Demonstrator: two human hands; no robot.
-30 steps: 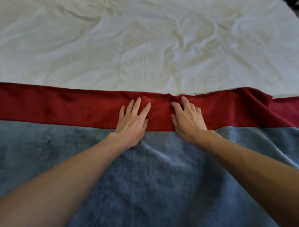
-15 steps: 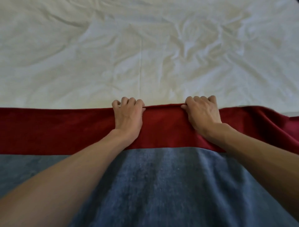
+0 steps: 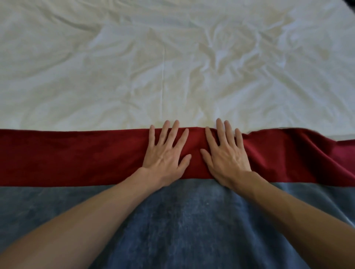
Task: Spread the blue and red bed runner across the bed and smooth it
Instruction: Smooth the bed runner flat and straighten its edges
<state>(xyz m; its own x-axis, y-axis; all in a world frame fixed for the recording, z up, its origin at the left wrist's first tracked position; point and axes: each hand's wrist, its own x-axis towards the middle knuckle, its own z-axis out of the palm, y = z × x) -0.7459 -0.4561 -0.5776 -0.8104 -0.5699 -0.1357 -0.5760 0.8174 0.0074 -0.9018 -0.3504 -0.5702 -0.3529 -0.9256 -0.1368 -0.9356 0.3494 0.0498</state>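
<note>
**What I cannot make out from here**

The bed runner (image 3: 192, 220) runs out of my view at the left, right and bottom edges, so its ends are cut off. The left hand (image 3: 165, 153) and right hand (image 3: 226, 155) lie flat on its red band (image 3: 76, 153) and cover the cloth under them. Both forearms (image 3: 96, 220) hide strips of the runner and are themselves cut off low down. The white sheet (image 3: 115, 76) leaves the view on three sides. A dark patch (image 3: 351, 2) in the top right corner is too small to tell.

Wrinkled white sheet (image 3: 115, 73); soft light
</note>
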